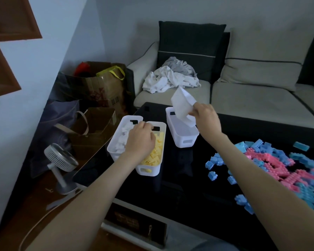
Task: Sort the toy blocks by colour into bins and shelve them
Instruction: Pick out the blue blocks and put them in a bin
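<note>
- Progress: roughly halfway, by judgement. Two colours are binned, two lie loose, and no bin is shelved.
- Landmark: the yellow-block bin [149,172] stands on the black table [179,178], filled with yellow blocks [152,156].
- Touching the left side of the yellow-block bin is the white-block bin [114,155], which holds white blocks [122,140].
- Just right of the yellow-block bin, apart from it and set a little farther back, stands the empty bin [182,142].
- Above and to the right of the yellow-block bin, the lifted bin [182,104] hangs tilted, its lower end over the mouth of the empty bin. Nothing shows inside it.
- Grip, right hand [207,117]: fingers and thumb are closed in a pinch on the near end of the lifted bin.
- Grip, left hand [140,140]: it lies over the far end of the yellow-block bin, where that bin meets the white-block bin, with fingers curled downward. Whether they hold a rim, a block or nothing cannot be told.
- Well to the right of the yellow-block bin, blue blocks [261,147] and pink blocks [272,163] lie mixed in one heap. A few blue ones are scattered on the side nearer the bin.
- Counts: four bins (two filled, two empty), four block colours and two hands. Single blocks are too many to count.
- Remaining, by judgement: separate blue from pink into the two empty bins, then shelve all four.
- Surroundings: a sofa [243,98] lies beyond the yellow-block bin, and a fan [62,160] stands on the floor to its left.
</note>
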### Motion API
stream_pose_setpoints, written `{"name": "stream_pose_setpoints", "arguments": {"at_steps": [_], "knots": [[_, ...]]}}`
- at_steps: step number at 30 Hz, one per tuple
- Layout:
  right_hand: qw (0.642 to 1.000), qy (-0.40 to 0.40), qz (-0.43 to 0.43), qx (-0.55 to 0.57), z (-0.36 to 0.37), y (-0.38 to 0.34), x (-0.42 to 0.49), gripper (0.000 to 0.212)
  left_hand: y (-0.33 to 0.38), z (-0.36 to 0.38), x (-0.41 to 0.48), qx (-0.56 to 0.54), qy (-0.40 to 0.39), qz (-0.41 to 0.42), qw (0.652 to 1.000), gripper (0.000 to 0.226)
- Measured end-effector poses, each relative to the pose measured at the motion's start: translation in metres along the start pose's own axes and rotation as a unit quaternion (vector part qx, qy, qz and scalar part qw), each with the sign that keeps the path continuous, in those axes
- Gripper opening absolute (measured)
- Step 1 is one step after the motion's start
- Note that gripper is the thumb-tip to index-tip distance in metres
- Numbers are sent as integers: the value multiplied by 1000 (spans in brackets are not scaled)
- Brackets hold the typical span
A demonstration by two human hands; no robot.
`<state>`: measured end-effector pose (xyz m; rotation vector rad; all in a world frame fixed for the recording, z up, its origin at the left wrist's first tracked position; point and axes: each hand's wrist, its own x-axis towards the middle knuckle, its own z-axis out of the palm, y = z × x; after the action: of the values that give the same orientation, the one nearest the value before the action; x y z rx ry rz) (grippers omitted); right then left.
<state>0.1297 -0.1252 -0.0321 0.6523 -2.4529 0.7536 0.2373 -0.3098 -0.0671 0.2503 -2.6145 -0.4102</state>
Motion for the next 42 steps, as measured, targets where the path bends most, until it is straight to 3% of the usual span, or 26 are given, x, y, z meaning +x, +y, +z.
{"name": "stream_pose_setpoints", "arguments": {"at_steps": [4, 7, 11, 19, 21, 23, 27, 30, 33, 36, 40, 42], "knots": [[988, 78, -133, -27, -29, -2, -32, 28, 16, -14, -16, -113, -19, 46, 992, 24], [976, 88, -192, -60, -43, 4, -71, 24, 40, -18, -32, -253, -95, -18, 963, 20], [969, 82, -217, -89, -66, 10, -121, 28, 66, -22, -44, -361, -180, -98, 910, 37], [949, 46, -280, -137, -93, -12, -162, 25, 90, -31, -55, -380, -283, -98, 875, 40], [941, 30, -298, -156, -90, -21, -170, 19, 93, -33, -58, -342, -297, -72, 889, 32], [936, 10, -314, -160, -82, -28, -176, 15, 93, -35, -59, -258, -291, -41, 920, 10], [936, -31, -326, -131, -63, -37, -182, 16, 86, -33, -61, -121, -291, -36, 949, 25], [941, -62, -312, -116, -45, -36, -180, 19, 75, -28, -60, -58, -279, -31, 958, 24], [942, -162, -280, -85, -33, -27, -183, 7, 72, -21, -60, 12, -223, -45, 974, 13], [961, -226, -158, 23, -38, -20, -186, 29, 83, -16, -64, 99, -136, -4, 986, 27], [983, -149, -30, 101, -64, -3, -183, 35, 113, -5, -75, 34, -115, 94, 988, 26], [981, -145, 84, 98, -85, 13, -185, 52, 129, 8, -82, -13, -138, 140, 980, 31]]}}
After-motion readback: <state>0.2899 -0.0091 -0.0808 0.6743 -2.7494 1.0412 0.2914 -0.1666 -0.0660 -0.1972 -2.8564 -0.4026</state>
